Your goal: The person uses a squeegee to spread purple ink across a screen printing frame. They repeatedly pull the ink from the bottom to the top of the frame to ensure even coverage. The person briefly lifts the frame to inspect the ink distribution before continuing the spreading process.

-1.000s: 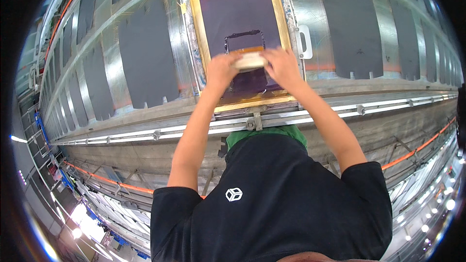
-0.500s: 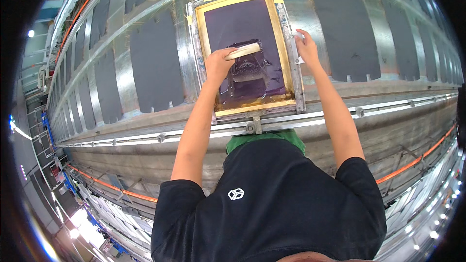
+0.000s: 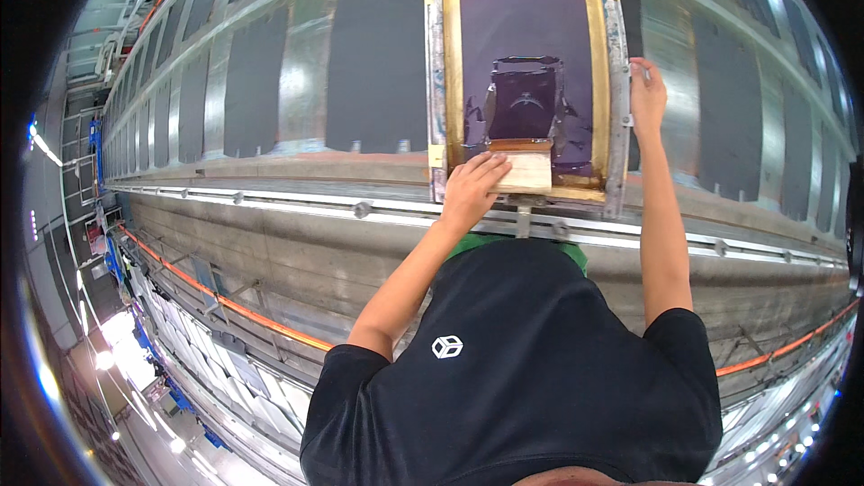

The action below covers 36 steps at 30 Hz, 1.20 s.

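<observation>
A screen-printing frame (image 3: 435, 63) with a yellow-taped inner border lies on the long table before me. Its mesh (image 3: 531, 18) is dark purple, with a pool of wet dark ink (image 3: 524, 94) on the lower half. My left hand (image 3: 477, 184) grips the left end of a squeegee (image 3: 529, 171) with a pale wooden handle and a brown blade. The squeegee lies tilted at the near end of the screen, its blade at the ink's near edge. Beside the frame's right rail is my right hand (image 3: 649, 97), fingers curled against the edge; their tips are partly hidden.
Dark grey fabric panels (image 3: 378, 72) lie in rows along the metal table. A metal rail (image 3: 306, 204) with bolts runs along the near edge, meeting a bracket (image 3: 524, 220) at the frame. An orange pipe or cable (image 3: 243, 306) runs lower down.
My left hand has drawn the squeegee toward me, from mid-screen to the near end, and its handle has turned level. The whole scene has shifted right in view; my right hand stays beside the frame.
</observation>
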Motion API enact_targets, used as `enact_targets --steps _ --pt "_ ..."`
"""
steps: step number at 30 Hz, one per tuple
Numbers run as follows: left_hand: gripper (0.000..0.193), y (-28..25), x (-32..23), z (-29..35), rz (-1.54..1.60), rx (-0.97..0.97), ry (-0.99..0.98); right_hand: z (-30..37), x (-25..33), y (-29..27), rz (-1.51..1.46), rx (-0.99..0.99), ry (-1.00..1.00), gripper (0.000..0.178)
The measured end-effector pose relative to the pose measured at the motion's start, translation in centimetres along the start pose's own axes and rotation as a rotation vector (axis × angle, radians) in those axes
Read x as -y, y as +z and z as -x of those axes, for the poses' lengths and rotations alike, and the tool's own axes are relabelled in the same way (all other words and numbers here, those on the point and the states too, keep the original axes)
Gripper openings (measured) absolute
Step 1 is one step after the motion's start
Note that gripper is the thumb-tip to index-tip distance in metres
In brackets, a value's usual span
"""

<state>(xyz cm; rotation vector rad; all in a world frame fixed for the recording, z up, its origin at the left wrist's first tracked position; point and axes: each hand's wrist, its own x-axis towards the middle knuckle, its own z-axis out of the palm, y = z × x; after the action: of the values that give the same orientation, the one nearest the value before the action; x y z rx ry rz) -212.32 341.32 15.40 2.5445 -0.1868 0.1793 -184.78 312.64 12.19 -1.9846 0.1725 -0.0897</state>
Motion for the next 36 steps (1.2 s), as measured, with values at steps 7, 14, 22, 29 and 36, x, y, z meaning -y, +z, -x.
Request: enact_targets --steps 7,14,22,29,36 --pt "0.065 -11.9 14.3 5.7 -0.067 0.069 -0.05 9.6 5.5 17.8 -0.204 0.01 -0.015 0.018" --pt "0.065 -15.3 21.2 9.3 -0.127 0.064 -0.014 13.3 9.1 24.2 0.064 -0.041 -0.028 0.022" --pt "0.067 -15.2 21.3 9.4 -0.145 0.113 0.066 12.8 8.0 23.5 0.337 -0.025 -0.139 0.034" --pt "0.041 -17.6 25.0 -5.5 0.061 0.048 -0.017 15.5 19.7 24.2 0.518 0.38 -0.739 0.056" --pt "0.041 -17.0 25.5 -7.1 0.027 0.139 -0.032 18.5 16.2 27.9 0.623 0.528 -0.644 0.048"
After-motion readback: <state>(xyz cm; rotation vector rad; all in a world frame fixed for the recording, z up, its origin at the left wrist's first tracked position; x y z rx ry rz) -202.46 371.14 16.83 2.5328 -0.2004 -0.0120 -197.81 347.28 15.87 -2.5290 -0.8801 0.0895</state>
